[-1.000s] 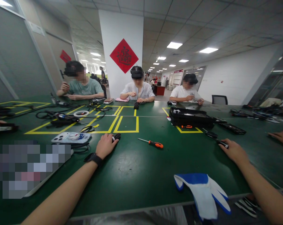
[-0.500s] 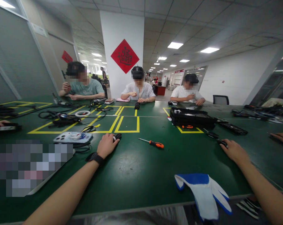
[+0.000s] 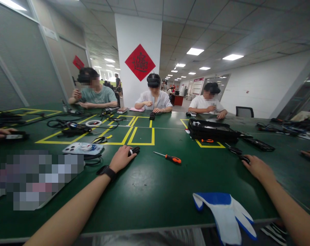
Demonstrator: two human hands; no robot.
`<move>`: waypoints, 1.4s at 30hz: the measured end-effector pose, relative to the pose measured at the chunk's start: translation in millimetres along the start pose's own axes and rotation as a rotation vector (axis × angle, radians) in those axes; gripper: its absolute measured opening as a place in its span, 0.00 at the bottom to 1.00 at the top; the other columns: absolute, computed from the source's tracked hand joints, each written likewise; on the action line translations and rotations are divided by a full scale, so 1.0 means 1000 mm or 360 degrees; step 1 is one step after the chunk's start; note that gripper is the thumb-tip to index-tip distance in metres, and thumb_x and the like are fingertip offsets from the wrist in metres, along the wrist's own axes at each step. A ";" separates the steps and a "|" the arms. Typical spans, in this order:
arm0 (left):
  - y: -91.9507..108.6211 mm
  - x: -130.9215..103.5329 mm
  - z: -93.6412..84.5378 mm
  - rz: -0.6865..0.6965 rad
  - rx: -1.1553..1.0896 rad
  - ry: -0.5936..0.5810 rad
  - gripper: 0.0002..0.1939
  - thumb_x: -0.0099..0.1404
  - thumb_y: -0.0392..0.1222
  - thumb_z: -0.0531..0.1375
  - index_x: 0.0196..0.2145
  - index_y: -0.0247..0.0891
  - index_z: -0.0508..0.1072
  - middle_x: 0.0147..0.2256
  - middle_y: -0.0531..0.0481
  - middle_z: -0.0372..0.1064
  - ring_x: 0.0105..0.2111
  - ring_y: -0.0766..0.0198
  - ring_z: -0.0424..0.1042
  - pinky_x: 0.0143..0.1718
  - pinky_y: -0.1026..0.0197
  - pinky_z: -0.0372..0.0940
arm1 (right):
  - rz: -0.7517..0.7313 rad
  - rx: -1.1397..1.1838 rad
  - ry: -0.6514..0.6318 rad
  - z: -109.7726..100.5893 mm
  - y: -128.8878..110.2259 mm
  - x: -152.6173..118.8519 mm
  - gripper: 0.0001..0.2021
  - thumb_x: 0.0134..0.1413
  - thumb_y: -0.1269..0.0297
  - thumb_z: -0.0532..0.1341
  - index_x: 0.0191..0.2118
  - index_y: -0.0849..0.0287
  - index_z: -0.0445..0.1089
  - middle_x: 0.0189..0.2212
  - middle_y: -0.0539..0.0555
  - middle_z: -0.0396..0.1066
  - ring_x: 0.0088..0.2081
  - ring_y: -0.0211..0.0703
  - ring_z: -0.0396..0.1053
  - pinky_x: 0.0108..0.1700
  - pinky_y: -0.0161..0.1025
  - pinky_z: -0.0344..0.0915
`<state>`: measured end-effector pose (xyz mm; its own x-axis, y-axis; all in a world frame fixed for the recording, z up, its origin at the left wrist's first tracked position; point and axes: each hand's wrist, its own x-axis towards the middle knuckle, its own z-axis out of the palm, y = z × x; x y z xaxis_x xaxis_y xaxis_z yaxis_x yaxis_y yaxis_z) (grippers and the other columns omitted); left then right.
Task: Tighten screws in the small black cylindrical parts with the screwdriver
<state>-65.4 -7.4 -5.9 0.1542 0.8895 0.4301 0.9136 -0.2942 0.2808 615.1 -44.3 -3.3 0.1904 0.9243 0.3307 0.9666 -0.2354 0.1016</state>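
Note:
My left hand (image 3: pixel 121 158), with a dark band at the wrist, is closed around a small black object (image 3: pixel 134 150) on the green table (image 3: pixel 155 201). Over at the right, my right hand (image 3: pixel 258 166) has its fingers on a dark tool (image 3: pixel 244 159) lying on the table. Between the two hands lies a screwdriver (image 3: pixel 173 159) with an orange and black handle. A white and blue glove (image 3: pixel 225 212) hangs over the table's front edge.
A phone (image 3: pixel 83 149) and cables lie to the left. Black trays (image 3: pixel 212 131) stand at the back right near a second orange-handled tool (image 3: pixel 207 140). Three people sit across the table; other people's hands show at both side edges.
The view has shifted slightly, so most things appear a little further right. My left hand and the black object have moved slightly right relative to the screwdriver.

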 end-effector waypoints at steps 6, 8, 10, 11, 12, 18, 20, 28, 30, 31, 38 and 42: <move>0.002 -0.001 0.000 0.0081 -0.0062 -0.0026 0.23 0.58 0.55 0.51 0.42 0.36 0.68 0.37 0.43 0.65 0.39 0.56 0.63 0.41 0.57 0.58 | 0.0045 -0.0096 -0.0007 -0.003 -0.009 -0.001 0.19 0.55 0.54 0.45 0.45 0.60 0.63 0.38 0.60 0.66 0.37 0.51 0.67 0.34 0.42 0.63; 0.003 -0.001 0.000 0.0080 -0.0054 -0.0024 0.23 0.58 0.55 0.50 0.42 0.36 0.68 0.37 0.43 0.64 0.39 0.56 0.63 0.41 0.57 0.58 | 0.0089 -0.0156 -0.0025 -0.004 -0.014 0.001 0.19 0.56 0.54 0.44 0.42 0.61 0.63 0.35 0.61 0.66 0.36 0.51 0.67 0.32 0.42 0.62; 0.003 -0.002 0.000 0.0078 -0.0048 -0.0019 0.22 0.58 0.55 0.51 0.42 0.36 0.68 0.37 0.43 0.64 0.39 0.56 0.63 0.41 0.56 0.58 | 0.0118 -0.0199 -0.0049 -0.004 -0.018 0.004 0.18 0.56 0.55 0.44 0.40 0.61 0.64 0.34 0.61 0.66 0.35 0.52 0.67 0.32 0.43 0.62; 0.003 -0.002 0.000 0.0077 -0.0047 -0.0018 0.22 0.58 0.55 0.51 0.42 0.36 0.68 0.37 0.43 0.64 0.39 0.57 0.63 0.41 0.56 0.58 | 0.0126 -0.0210 -0.0051 -0.003 -0.019 0.005 0.18 0.56 0.56 0.44 0.40 0.61 0.64 0.35 0.61 0.66 0.36 0.53 0.67 0.32 0.43 0.62; 0.003 -0.002 -0.001 0.0072 -0.0046 -0.0018 0.22 0.58 0.55 0.51 0.42 0.36 0.68 0.37 0.43 0.64 0.39 0.57 0.63 0.41 0.57 0.58 | 0.0128 -0.0209 -0.0044 -0.003 -0.019 0.006 0.18 0.56 0.56 0.43 0.41 0.61 0.64 0.35 0.62 0.65 0.37 0.53 0.66 0.32 0.43 0.62; 0.005 -0.002 -0.003 0.0046 -0.0067 -0.0027 0.22 0.57 0.55 0.51 0.41 0.36 0.68 0.37 0.43 0.64 0.39 0.56 0.63 0.41 0.57 0.58 | 0.0162 -0.0062 0.0097 0.007 -0.008 0.004 0.21 0.55 0.53 0.44 0.46 0.61 0.62 0.38 0.62 0.65 0.39 0.53 0.65 0.37 0.43 0.62; 0.005 -0.002 -0.003 0.0045 -0.0075 -0.0025 0.21 0.57 0.54 0.51 0.41 0.36 0.69 0.37 0.43 0.64 0.39 0.56 0.63 0.41 0.57 0.58 | 0.0129 -0.0020 0.0126 0.009 -0.005 0.005 0.21 0.55 0.53 0.45 0.46 0.61 0.62 0.39 0.62 0.65 0.40 0.52 0.65 0.39 0.44 0.61; 0.007 -0.003 -0.005 -0.0011 -0.0071 -0.0070 0.21 0.57 0.54 0.51 0.41 0.36 0.69 0.38 0.43 0.65 0.40 0.56 0.63 0.43 0.56 0.58 | 0.0085 0.0131 0.0122 0.007 -0.005 0.012 0.23 0.54 0.49 0.44 0.44 0.59 0.64 0.39 0.60 0.66 0.40 0.53 0.65 0.39 0.44 0.62; 0.007 -0.003 -0.005 -0.0017 -0.0068 -0.0070 0.22 0.57 0.54 0.51 0.42 0.36 0.69 0.38 0.43 0.65 0.41 0.56 0.63 0.43 0.56 0.58 | 0.0123 0.0130 0.0118 0.008 -0.003 0.015 0.24 0.53 0.48 0.45 0.44 0.60 0.65 0.40 0.61 0.66 0.40 0.53 0.66 0.38 0.44 0.62; 0.007 -0.003 -0.005 -0.0013 -0.0068 -0.0067 0.22 0.57 0.54 0.51 0.42 0.36 0.69 0.38 0.43 0.65 0.41 0.56 0.63 0.43 0.56 0.58 | 0.0138 0.0122 0.0124 0.009 -0.002 0.016 0.24 0.53 0.48 0.45 0.44 0.60 0.65 0.40 0.61 0.66 0.40 0.53 0.66 0.38 0.44 0.63; 0.006 -0.002 -0.005 -0.0007 -0.0086 -0.0079 0.22 0.57 0.54 0.52 0.42 0.35 0.68 0.39 0.43 0.65 0.41 0.56 0.63 0.43 0.56 0.57 | 0.0128 0.0070 0.0175 0.018 0.003 0.015 0.24 0.55 0.51 0.45 0.48 0.63 0.63 0.42 0.63 0.65 0.43 0.53 0.65 0.42 0.44 0.61; 0.006 -0.002 -0.005 -0.0013 -0.0098 -0.0097 0.22 0.58 0.53 0.51 0.43 0.35 0.68 0.39 0.43 0.65 0.41 0.56 0.63 0.44 0.57 0.57 | 0.0138 0.0068 0.0236 0.017 0.001 0.014 0.24 0.54 0.52 0.46 0.50 0.63 0.59 0.42 0.62 0.65 0.43 0.52 0.64 0.43 0.43 0.61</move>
<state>-61.9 -13.0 -1.0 0.1714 0.9109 0.3753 0.8904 -0.3063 0.3368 621.7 -26.8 -14.5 0.2489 0.8459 0.4717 0.9547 -0.2963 0.0278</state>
